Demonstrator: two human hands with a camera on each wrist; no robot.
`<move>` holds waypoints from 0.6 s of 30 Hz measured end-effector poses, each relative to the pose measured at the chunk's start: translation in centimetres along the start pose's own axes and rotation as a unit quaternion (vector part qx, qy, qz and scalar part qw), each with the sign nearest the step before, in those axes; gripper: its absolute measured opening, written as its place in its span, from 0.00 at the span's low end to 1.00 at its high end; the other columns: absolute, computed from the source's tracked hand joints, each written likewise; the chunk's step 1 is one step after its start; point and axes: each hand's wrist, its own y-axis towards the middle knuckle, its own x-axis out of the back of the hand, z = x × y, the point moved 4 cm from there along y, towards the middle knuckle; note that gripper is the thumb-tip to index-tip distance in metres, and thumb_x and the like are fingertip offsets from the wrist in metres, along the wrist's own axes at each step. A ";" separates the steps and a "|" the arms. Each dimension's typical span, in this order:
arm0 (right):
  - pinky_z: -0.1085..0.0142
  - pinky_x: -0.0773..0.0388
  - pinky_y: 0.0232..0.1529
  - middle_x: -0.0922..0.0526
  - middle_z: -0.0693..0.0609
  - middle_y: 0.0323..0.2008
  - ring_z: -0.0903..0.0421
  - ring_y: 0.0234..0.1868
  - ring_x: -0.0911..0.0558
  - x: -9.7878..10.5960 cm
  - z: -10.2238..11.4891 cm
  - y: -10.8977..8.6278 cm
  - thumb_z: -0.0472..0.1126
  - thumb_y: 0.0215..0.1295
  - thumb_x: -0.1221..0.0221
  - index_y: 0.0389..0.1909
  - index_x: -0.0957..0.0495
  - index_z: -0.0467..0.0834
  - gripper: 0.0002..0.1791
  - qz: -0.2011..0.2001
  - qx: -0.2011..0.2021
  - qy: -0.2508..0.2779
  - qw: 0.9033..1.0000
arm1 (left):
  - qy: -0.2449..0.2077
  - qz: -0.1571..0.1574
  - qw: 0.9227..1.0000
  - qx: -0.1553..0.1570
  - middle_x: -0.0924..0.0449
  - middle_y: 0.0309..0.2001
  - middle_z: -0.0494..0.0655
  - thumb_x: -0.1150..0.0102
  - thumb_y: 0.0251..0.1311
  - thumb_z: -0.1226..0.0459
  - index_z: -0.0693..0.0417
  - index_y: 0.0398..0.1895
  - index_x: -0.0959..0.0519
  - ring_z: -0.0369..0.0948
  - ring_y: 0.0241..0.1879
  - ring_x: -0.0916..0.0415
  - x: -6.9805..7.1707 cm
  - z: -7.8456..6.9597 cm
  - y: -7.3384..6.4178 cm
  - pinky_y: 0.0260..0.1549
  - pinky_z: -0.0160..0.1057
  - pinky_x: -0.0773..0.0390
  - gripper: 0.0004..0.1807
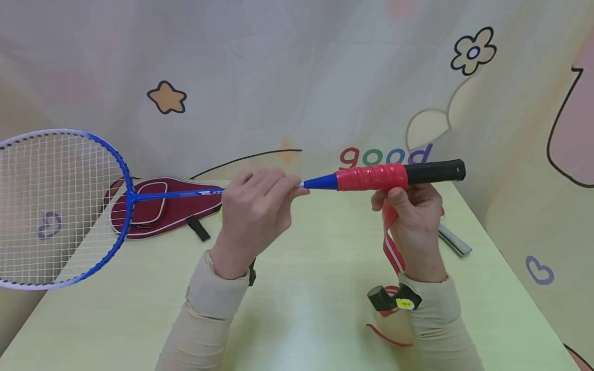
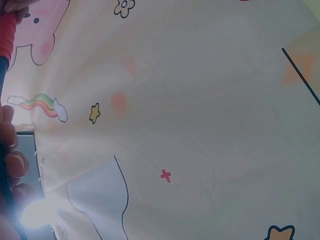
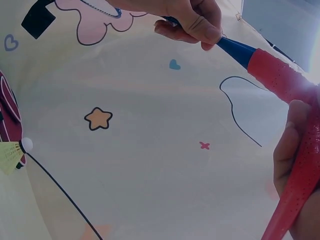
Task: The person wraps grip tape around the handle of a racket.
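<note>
A blue and white badminton racket (image 1: pixel 124 170) is held level above the table, its strung head at the left. My left hand (image 1: pixel 257 211) grips the thin shaft, close to the blue cone (image 1: pixel 321 182). Red grip tape (image 1: pixel 371 178) is wound round the handle from the cone to about midway. Beyond it, the black handle end (image 1: pixel 436 171) shows. The tape's loose tail (image 3: pixel 295 195) hangs down from the handle. Just under the edge of the winding, my right hand (image 1: pixel 415 221) pinches this tape between thumb and fingers.
A dark red racket bag (image 1: pixel 181 219) lies at the table's back left. Beside it, the right wrist view shows a yellow shuttlecock (image 3: pixel 15 152). A grey strip-like object (image 1: pixel 456 241) lies behind my right wrist. A thin red strip (image 1: pixel 389 337) curls near the front. A printed curtain (image 1: pixel 297 77) hangs behind.
</note>
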 end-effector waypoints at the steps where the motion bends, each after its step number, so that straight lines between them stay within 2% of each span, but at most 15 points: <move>1: 0.63 0.18 0.40 0.17 0.43 0.37 0.51 0.29 0.17 0.0 0.0 0.0 0.34 0.65 0.39 0.51 0.27 0.35 0.16 0.002 0.001 0.001 1.000 | 0.003 -0.001 1.000 0.000 0.21 0.23 0.48 0.39 0.65 0.60 0.60 0.31 0.18 0.42 0.22 0.24 0.0 0.0 0.0 0.18 0.36 0.41 0.11; 3: 0.63 0.18 0.39 0.17 0.43 0.35 0.51 0.29 0.17 -0.1 0.0 0.0 0.34 0.65 0.39 0.52 0.27 0.35 0.16 0.005 0.001 0.011 1.000 | 0.006 -0.001 1.000 0.000 0.22 0.22 0.48 0.41 0.66 0.59 0.60 0.31 0.18 0.43 0.22 0.25 -0.1 0.1 -0.1 0.18 0.36 0.41 0.12; 10: 0.64 0.18 0.37 0.17 0.44 0.34 0.52 0.30 0.16 -0.5 0.0 0.3 0.36 0.63 0.37 0.61 0.29 0.33 0.26 0.036 0.003 0.062 0.997 | 0.008 0.000 1.000 0.002 0.24 0.21 0.48 0.43 0.68 0.59 0.59 0.31 0.19 0.43 0.20 0.27 -0.3 0.0 -0.2 0.17 0.36 0.42 0.13; 18: 0.65 0.19 0.38 0.16 0.45 0.31 0.53 0.29 0.18 -0.5 0.2 0.1 0.34 0.66 0.40 0.60 0.28 0.30 0.23 0.049 -0.004 0.031 0.998 | 0.022 -0.006 1.000 0.002 0.25 0.20 0.47 0.43 0.68 0.59 0.59 0.30 0.18 0.44 0.21 0.28 -0.3 0.0 -0.1 0.20 0.38 0.37 0.13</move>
